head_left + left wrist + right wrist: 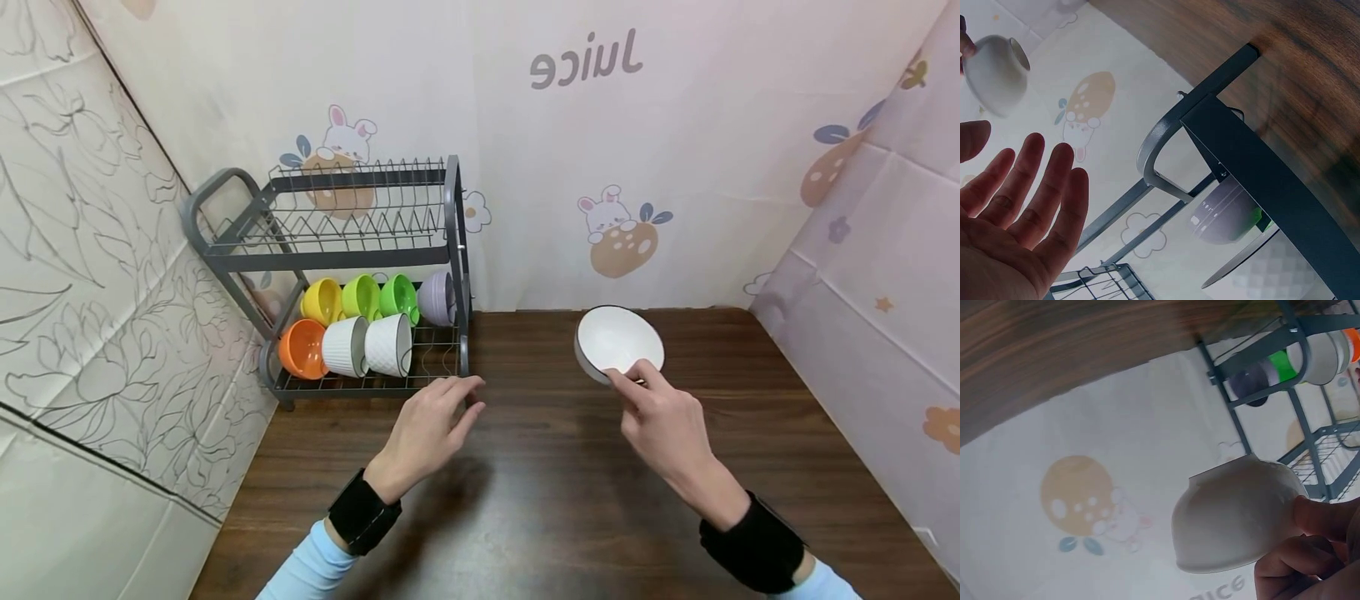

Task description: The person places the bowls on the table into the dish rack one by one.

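Note:
My right hand (667,425) pinches a white bowl (618,337) with a dark rim by its near edge, thumb and curled fingers on the wall. The bowl is held above the table, its inside toward the head camera. In the right wrist view its plain outside and foot show. My left hand (431,425) holds nothing; its fingers are loosely bent, just in front of the dish rack (337,261). Nearest to it in the rack is a textured white bowl (387,345), with a ribbed white bowl (345,346) and an orange bowl (302,350) to its left.
Behind them on the lower tier stand yellow (323,301), lime (361,297), green (398,298) and lavender bowls (436,298). The upper tier is bare wire. A printed cloth wall (525,167) borders the dark wooden table (540,517) at the back.

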Motion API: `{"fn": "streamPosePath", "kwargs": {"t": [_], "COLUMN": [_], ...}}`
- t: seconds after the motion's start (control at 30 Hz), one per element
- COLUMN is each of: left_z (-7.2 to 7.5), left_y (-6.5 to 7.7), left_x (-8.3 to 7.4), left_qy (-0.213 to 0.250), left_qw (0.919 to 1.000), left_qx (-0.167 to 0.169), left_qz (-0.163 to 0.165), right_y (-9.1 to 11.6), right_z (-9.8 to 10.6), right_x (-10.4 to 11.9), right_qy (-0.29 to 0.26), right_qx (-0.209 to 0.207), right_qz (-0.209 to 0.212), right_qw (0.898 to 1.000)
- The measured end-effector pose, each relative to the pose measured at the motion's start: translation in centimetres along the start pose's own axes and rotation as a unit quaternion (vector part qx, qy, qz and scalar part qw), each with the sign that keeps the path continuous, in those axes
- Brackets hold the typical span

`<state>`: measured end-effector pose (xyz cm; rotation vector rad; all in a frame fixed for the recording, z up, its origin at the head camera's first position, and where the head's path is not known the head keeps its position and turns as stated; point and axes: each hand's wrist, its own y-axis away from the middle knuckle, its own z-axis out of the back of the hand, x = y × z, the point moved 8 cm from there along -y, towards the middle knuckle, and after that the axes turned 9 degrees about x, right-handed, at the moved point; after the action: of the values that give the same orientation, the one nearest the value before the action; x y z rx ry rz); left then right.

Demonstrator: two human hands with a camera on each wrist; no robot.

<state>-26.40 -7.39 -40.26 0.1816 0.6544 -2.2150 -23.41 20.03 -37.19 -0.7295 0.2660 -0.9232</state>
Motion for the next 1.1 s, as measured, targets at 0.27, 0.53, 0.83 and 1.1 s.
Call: {"fn": "streamPosePath", "kwargs": {"t": [0.27,0.53,0.83,1.1], "left_z": [0.1,0.0,0.3,0.6], "left_y": [-0.2,-0.5,-1.1,-1.3], "left_x": [0.0,-0.1,-0.3,-0.4], "left_qy": [-0.005,0.01,0.058,0.08], "left_qw": [0.9997,0.9996,0.9978,0.9949], "left_qx": [-0.02,-0.025,-0.032,-0.061], "left_qz": [-0.01,-0.008,0.002,-0.006], "right_y": [-1.6,-3.4,-4.3,-3.8], "right_z": [-1.3,-1.4,-1.9,-3.6], "right_x": [2.3,4.1,6.3,8.4], "right_qy": [-0.032,-0.051,-0.068,-0.1], "right_qx": [-0.004,-0.022,-0.021,0.007], "right_qz": [0.031,0.051,0.083,0.118], "right_qw": [0.999,0.997,0.994,0.988]}}
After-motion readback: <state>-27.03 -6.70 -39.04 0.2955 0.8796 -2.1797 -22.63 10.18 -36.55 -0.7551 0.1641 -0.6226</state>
